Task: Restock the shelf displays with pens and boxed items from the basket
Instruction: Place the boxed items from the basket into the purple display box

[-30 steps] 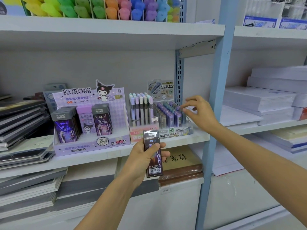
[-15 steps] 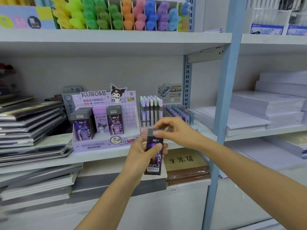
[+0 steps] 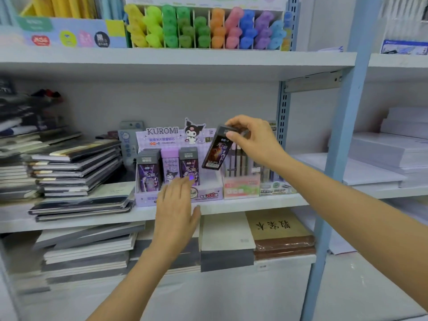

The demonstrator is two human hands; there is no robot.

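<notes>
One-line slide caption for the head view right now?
Right hand tilts a dark boxed item over the Kuromi display; left hand open below.

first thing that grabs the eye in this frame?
The right hand pinching a dark boxed item, tilted, in the air just right of the Kuromi display. Next, the row of bright highlighters on the shelf above. The open left hand hovers before the display.

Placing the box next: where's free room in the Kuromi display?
Free slot in the Kuromi display: right of the three standing boxes, left of the pen display. The right hand holds the dark box tilted above it. The left hand crowds the tray front.
</notes>
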